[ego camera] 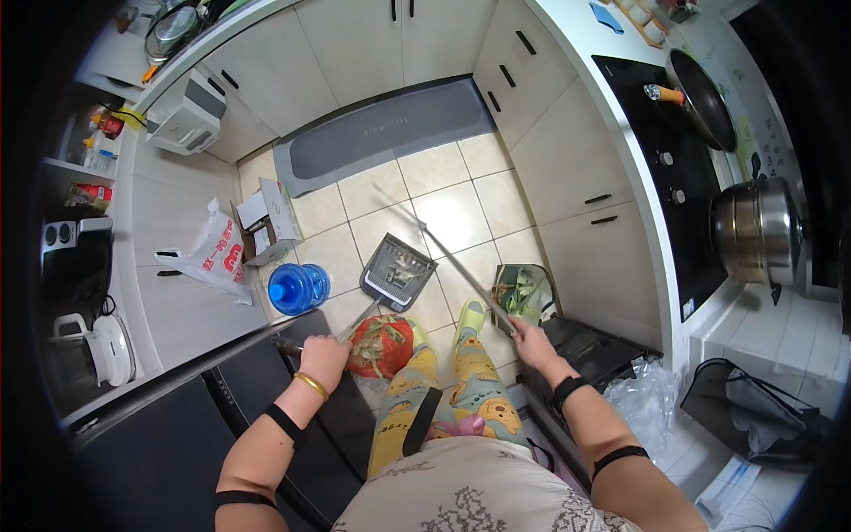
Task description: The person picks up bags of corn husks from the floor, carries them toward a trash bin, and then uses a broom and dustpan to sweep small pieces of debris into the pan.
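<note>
My left hand (322, 364) is closed around the handle of a grey dustpan (392, 292). The pan rests on the tiled floor ahead of me, with scraps of plant waste lying in it. A long metal pole, apparently a broom (462, 269), is in the grip of my right hand (533, 344). Its far end, thin and blurred, reaches over the tiles beyond the pan. Close to my left hand sits a red bag (382, 346) full of vegetable trimmings. Green leafy vegetables fill a dark bag (525, 292) near my right foot.
A blue water jug (298, 288), a white plastic bag (216, 256) and an opened cardboard box (271, 223) line the left side. A grey mat (392, 130) lies along the far cabinets. At right, a steel pot (758, 229) and a frying pan (701, 100) stand on the black hob.
</note>
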`<state>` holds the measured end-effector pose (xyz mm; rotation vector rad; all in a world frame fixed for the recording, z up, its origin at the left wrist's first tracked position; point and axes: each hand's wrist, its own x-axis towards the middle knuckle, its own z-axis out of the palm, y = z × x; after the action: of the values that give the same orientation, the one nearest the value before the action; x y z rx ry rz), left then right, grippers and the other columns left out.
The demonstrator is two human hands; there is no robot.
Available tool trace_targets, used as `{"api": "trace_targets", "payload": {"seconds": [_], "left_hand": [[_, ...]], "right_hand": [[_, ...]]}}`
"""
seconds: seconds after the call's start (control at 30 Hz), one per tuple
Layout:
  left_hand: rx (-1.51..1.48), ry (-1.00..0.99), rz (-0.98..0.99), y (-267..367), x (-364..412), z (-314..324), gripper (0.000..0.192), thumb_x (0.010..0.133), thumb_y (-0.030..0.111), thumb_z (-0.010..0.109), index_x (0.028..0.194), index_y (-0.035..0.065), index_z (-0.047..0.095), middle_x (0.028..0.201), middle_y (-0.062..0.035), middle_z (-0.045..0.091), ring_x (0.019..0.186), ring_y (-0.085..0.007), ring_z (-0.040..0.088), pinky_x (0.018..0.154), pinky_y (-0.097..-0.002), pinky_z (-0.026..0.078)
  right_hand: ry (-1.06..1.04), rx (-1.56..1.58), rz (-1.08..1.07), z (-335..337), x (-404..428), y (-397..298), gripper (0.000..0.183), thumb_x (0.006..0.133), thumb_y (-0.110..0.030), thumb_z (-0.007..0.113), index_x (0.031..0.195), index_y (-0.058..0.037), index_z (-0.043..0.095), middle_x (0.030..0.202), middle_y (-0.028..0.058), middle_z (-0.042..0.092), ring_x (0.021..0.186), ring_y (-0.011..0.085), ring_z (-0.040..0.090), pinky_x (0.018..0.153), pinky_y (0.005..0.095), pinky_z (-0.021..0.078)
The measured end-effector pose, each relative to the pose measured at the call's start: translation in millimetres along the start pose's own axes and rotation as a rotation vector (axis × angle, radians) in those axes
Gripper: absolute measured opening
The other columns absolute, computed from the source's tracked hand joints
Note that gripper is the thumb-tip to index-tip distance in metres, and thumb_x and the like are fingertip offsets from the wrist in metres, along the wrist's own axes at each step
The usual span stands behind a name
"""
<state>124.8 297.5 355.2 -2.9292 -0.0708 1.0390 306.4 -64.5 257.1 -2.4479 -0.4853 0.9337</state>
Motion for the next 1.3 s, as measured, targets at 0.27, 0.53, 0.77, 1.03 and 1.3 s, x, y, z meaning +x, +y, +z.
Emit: {"api": "trace_targets", "payload": {"seconds": [0.27,0.53,0.77,1.03,1.3], "left_hand": [[0.001,0.002,-0.024,-1.4,-3.3,12.6,0.015,0.071,0.012,0.059,0.086,0.0157,0.062,0.079,-0.0064,0.061,0.076,-0.0221,0.062,0.062,-0.0339,0.046],[-0.043,-0.038,-0.042,-17.3,-9.4,13.2,0.021,0.07,0.014,0.061,0.091,0.015,0.062,0.082,-0.0081,0.062,0.078,-0.0253,0.062,0.063,-0.0354,0.047],[-0.162,-0.199,-0.018,-19.0,-44.8,38.1,0.031,0.071,0.014,0.059,0.101,0.0159,0.059,0.091,-0.0127,0.06,0.079,-0.0281,0.062,0.067,-0.0385,0.049],[-0.403,-0.034,-0.233,11.9,-128.1,117.4,0.035,0.065,0.008,0.062,0.098,0.0159,0.056,0.095,-0.0094,0.056,0.077,-0.0298,0.061,0.065,-0.0416,0.048],[-0.504,0.013,-0.345,44.0,-79.1,158.3,0.041,0.063,0.01,0.067,0.101,0.0155,0.052,0.102,-0.0125,0.052,0.079,-0.0295,0.061,0.068,-0.0391,0.049]], "right_hand": [[-0.127,-0.277,0.092,53.4,37.4,12.5,0.036,0.083,-0.008,0.04,0.116,-0.0118,0.053,0.088,0.023,0.061,0.084,0.039,0.059,0.074,0.0474,0.0462],[-0.121,0.014,-0.036,6.4,-31.1,-23.1,0.039,0.083,-0.013,0.049,0.122,-0.0118,0.049,0.081,0.0229,0.06,0.077,0.0366,0.06,0.072,0.0417,0.0475],[-0.041,0.054,0.054,-23.1,-32.8,-1.0,0.046,0.08,-0.014,0.053,0.125,-0.0142,0.045,0.096,0.0265,0.059,0.092,0.0394,0.058,0.081,0.0412,0.0459],[0.056,0.122,0.262,-11.8,-37.5,10.4,0.044,0.075,-0.013,0.055,0.118,-0.0088,0.049,0.084,0.0196,0.063,0.082,0.0344,0.062,0.075,0.0393,0.0485],[0.043,-0.306,0.479,-4.0,-25.0,10.9,0.037,0.082,-0.037,0.053,0.094,-0.0022,0.059,0.092,0.0236,0.062,0.092,0.0392,0.057,0.08,0.0432,0.0462]]}}
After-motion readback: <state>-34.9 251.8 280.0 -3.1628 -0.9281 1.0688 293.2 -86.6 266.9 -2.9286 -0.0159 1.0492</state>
